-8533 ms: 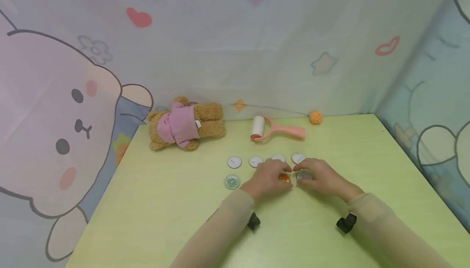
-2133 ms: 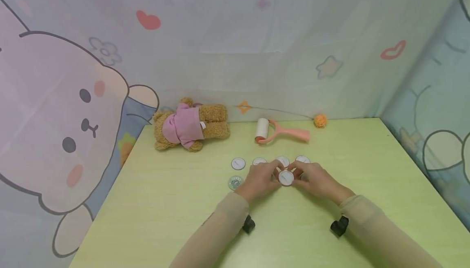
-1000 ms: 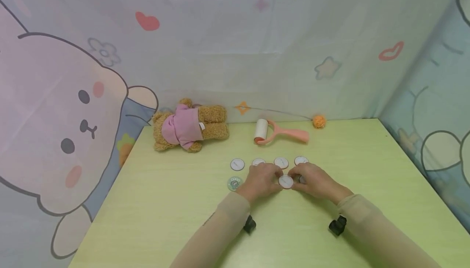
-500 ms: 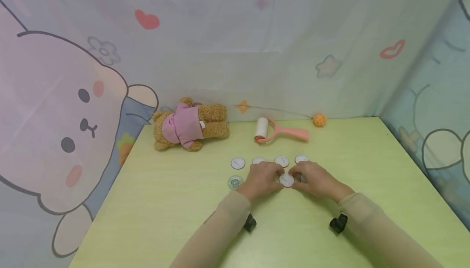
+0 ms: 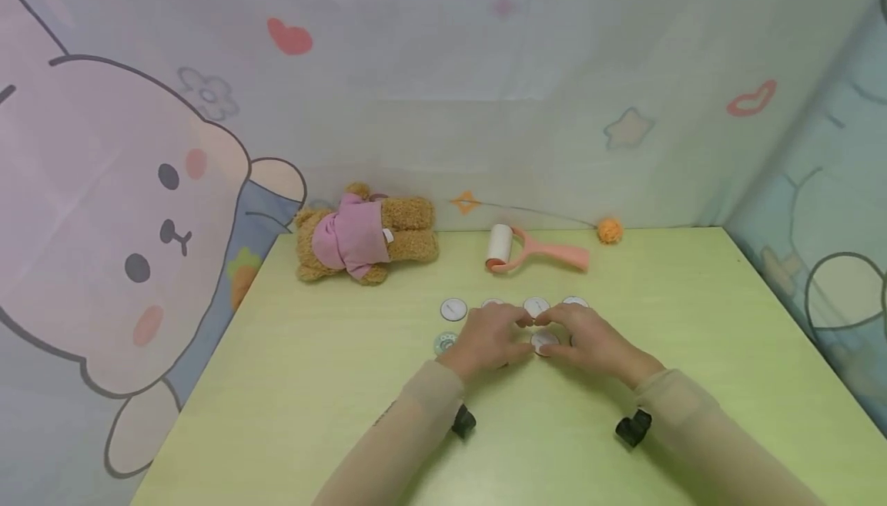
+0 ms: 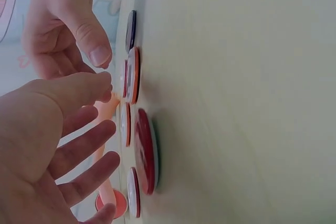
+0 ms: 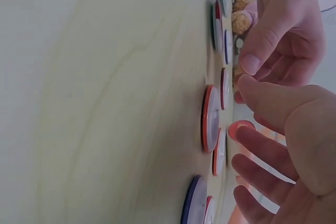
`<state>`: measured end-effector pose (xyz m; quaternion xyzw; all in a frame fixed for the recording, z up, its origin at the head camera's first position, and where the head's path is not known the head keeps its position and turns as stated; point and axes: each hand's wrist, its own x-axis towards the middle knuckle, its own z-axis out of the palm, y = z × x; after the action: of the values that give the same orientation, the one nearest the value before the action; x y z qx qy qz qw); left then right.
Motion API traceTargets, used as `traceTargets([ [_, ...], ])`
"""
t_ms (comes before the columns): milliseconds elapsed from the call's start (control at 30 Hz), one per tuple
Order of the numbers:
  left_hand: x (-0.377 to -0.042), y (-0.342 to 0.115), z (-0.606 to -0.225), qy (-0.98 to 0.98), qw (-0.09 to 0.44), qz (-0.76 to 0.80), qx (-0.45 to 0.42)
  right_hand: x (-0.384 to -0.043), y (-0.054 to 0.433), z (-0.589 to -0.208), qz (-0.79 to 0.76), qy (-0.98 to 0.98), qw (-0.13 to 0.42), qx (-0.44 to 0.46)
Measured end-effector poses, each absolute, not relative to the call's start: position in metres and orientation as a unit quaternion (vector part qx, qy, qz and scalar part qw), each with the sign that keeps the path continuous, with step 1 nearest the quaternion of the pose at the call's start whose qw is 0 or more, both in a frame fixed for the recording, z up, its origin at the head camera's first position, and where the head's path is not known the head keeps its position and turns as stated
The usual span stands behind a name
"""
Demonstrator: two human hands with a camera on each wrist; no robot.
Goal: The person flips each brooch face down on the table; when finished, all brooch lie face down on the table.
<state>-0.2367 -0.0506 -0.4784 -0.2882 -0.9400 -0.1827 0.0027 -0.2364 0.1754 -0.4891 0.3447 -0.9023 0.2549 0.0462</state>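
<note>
Several round pin badges lie in two rows on the table. Between my hands is a badge (image 5: 544,343) with its white back up; the right wrist view shows its orange rim (image 7: 211,119). My left hand (image 5: 488,340) hovers at its left, fingers parted and off it. My right hand (image 5: 594,343) hovers at its right, also holding nothing. Beneath the left hand lies a red badge (image 6: 146,150), hidden from the head view. Near the right hand is a blue-rimmed badge (image 7: 195,200). A green badge (image 5: 446,343), picture up, lies at the front row's left end.
Behind are white-backed badges, among them the left one (image 5: 453,309) and another (image 5: 537,306). At the table's back lie a teddy bear (image 5: 360,236) in a pink top, a lint roller (image 5: 537,250) with a pink handle, and an orange pompom ball (image 5: 610,230). A printed cloth (image 5: 443,105) hangs behind.
The middle badge showed an orange-red face 8.5 seconds ago. Later both hands held it with its white back showing and lowered it. Now it lies on the table and the fingers are off it.
</note>
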Motion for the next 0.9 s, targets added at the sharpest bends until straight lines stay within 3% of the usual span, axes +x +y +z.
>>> traceTargets([
  [467,-0.237,-0.089,-0.481,-0.933,-0.008,-0.204,-0.297,-0.234,0.157,-0.485,0.249,-0.893,0.046,0.372],
  [900,-0.23,-0.111,-0.489,-0.933,-0.017,-0.202,-0.299,-0.231,0.133,-0.49,0.252,-0.891,0.01,0.379],
])
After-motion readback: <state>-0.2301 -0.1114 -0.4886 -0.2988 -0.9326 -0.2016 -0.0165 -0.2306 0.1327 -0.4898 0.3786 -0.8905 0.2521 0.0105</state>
